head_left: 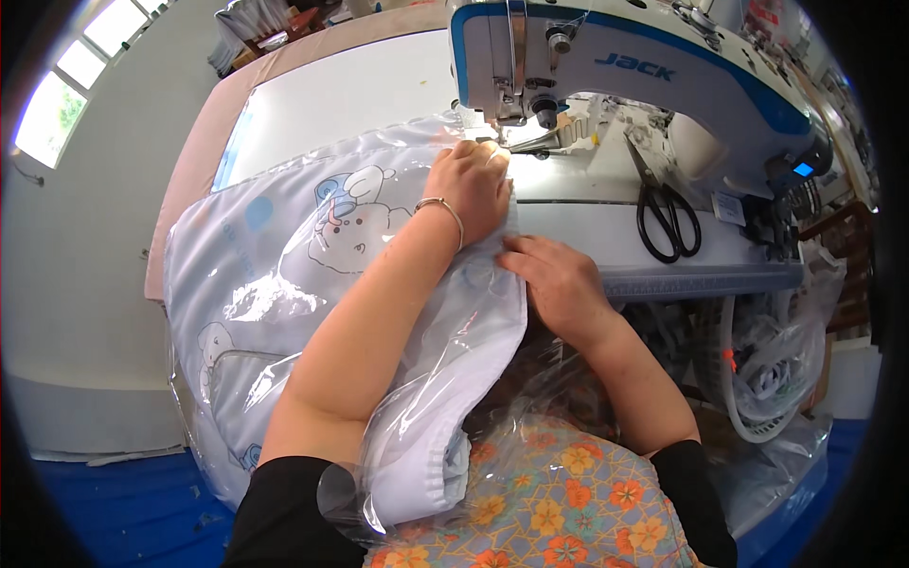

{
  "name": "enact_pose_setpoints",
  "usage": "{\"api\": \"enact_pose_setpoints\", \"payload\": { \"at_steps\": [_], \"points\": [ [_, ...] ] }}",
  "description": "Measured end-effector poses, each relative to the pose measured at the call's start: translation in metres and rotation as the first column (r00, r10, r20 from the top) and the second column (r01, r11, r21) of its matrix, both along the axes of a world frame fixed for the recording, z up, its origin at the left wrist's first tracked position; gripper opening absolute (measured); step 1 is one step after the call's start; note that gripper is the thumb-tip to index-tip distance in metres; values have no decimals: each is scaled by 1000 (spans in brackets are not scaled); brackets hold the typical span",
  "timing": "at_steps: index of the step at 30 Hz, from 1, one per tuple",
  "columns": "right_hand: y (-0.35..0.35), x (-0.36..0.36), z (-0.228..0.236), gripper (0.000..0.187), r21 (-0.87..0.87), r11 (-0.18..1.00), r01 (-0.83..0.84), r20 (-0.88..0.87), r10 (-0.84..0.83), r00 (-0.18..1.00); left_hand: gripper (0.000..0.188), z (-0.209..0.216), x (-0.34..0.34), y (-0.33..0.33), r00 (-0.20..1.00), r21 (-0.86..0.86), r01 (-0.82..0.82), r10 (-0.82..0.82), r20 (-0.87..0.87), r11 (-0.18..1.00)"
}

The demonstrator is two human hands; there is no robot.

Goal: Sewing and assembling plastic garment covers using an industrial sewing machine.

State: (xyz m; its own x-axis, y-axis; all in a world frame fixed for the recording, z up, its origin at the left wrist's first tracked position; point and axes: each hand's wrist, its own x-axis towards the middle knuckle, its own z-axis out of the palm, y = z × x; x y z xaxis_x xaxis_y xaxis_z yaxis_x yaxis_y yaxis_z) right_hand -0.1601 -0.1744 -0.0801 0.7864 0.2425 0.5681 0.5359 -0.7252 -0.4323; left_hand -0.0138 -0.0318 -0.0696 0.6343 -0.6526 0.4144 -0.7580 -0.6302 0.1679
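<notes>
A light grey-blue fabric piece (284, 213) with printed cartoon animals lies across the sewing machine's bed, under clear plastic film. My left hand (473, 185), with a bangle at its wrist, presses on the fabric right beside the machine's presser foot. Its fingers are bent and close together, their tips partly hidden. Nearer to me, my right hand (559, 284) pinches the fabric's right edge between thumb and fingers. The white sewing machine (625, 71) with blue trim stands over the far side. A rolled part of the fabric hangs down toward my lap.
Black-handled scissors (668, 213) lie on the machine bed to the right. Below them, a white plastic basket (743, 417) holds clear bags. The padded pinkish table edge (189, 180) borders the left side. A floral apron (568, 502) covers my lap.
</notes>
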Motion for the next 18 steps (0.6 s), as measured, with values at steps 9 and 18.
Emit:
{"api": "enact_pose_setpoints", "payload": {
  "at_steps": [9, 18],
  "points": [
    [7, -25, 14, 27, 102, 993, 54, 141, -68, 988, 26, 2, 14, 5, 998, 9, 12, -12, -55, 1000],
    [6, -39, 15, 27, 77, 969, -235, 30, 233, 972, 38, 5, -31, 10, 988, 156, -44, 19, 154, 987]
  ]
}}
